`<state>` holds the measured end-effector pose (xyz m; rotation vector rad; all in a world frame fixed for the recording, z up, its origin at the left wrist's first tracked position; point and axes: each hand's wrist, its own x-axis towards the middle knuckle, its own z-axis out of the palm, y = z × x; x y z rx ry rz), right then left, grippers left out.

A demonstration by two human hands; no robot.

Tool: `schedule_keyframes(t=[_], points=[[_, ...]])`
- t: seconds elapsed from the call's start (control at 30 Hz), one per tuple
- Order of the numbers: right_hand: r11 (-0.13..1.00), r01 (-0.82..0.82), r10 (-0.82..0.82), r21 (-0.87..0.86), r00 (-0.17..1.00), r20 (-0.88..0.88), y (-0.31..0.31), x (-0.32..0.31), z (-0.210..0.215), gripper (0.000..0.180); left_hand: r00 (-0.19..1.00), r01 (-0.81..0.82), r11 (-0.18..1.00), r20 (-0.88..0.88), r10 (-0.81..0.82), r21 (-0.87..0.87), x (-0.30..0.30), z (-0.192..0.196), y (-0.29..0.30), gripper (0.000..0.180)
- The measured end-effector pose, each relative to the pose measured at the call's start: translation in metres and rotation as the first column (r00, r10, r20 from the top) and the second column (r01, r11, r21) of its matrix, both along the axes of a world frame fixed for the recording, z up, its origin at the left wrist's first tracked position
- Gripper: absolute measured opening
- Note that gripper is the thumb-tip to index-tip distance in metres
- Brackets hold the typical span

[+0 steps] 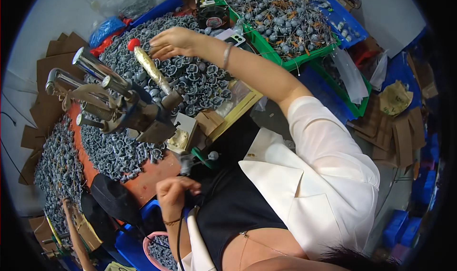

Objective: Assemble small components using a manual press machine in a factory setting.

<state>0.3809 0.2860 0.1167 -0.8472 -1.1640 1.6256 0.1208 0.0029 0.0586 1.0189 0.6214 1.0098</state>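
My right hand reaches far out over a heap of small grey ring-shaped parts. Its fingers bend down onto the heap just beside the red knob of a hand press lever; whether they grip a part is hidden. My left hand is close to my body with its fingers curled shut, just below the base of the hand press, and nothing shows in it. A small grey part sits at the press base just above that hand.
More grey parts lie on the orange bench top and at the left. A green crate of round grey wired pieces stands at the back, with blue trays beyond. Another person's forearm shows at the lower left.
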Motion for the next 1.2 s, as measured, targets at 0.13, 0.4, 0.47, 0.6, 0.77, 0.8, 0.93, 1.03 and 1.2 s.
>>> schedule_keyframes(t=[0.13, 0.4, 0.47, 0.6, 0.77, 0.8, 0.93, 1.03, 1.2], points=[[0.990, 0.138, -0.141, 0.028, 0.967, 0.214, 0.001, 0.071, -0.027, 0.028, 0.949, -0.298, 0.951, 0.134, 0.286, 0.081, -0.076, 0.013, 0.025, 0.019], [0.579, 0.667, -0.802, 0.469, 0.363, 0.474, 0.061, 0.226, -0.065, 0.016, 0.071, -0.839, 0.097, -0.069, 0.995, 0.535, -0.415, 0.073, 0.111, 0.048], [0.436, 0.519, -0.836, 0.736, -0.069, 0.544, 0.072, 0.259, -0.082, 0.025, 0.131, -0.698, 0.321, -0.327, 0.936, 0.641, -0.368, 0.027, 0.120, 0.037], [0.693, 0.316, -0.568, 0.648, -0.314, 0.761, 0.075, 0.254, -0.076, 0.047, 0.200, -0.678, 0.574, -0.636, 0.745, 0.459, -0.204, -0.006, 0.111, 0.030], [0.682, 0.383, -0.636, 0.623, -0.110, 0.764, 0.104, 0.299, -0.092, 0.032, 0.254, -0.403, 0.681, -0.640, 0.725, 0.611, -0.189, -0.056, 0.139, 0.032], [0.543, 0.354, -0.708, 0.762, -0.294, 0.641, 0.111, 0.284, -0.083, 0.034, 0.111, -0.245, 0.646, -0.641, 0.759, 0.723, -0.191, -0.056, 0.144, 0.032], [0.398, 0.650, -0.916, 0.647, 0.318, 0.245, 0.107, 0.285, -0.002, 0.026, 0.118, -0.181, 0.613, -0.601, 0.790, 0.769, -0.181, -0.050, 0.183, 0.032], [0.332, 0.719, -0.916, 0.611, 0.401, 0.026, 0.091, 0.276, 0.052, 0.017, 0.098, -0.153, 0.599, -0.591, 0.801, 0.786, -0.187, -0.070, 0.219, 0.035], [0.284, 0.713, -0.903, 0.641, 0.424, -0.072, 0.048, 0.295, 0.084, 0.018, 0.129, -0.166, 0.621, -0.607, 0.784, 0.766, -0.179, -0.087, 0.260, 0.043]])
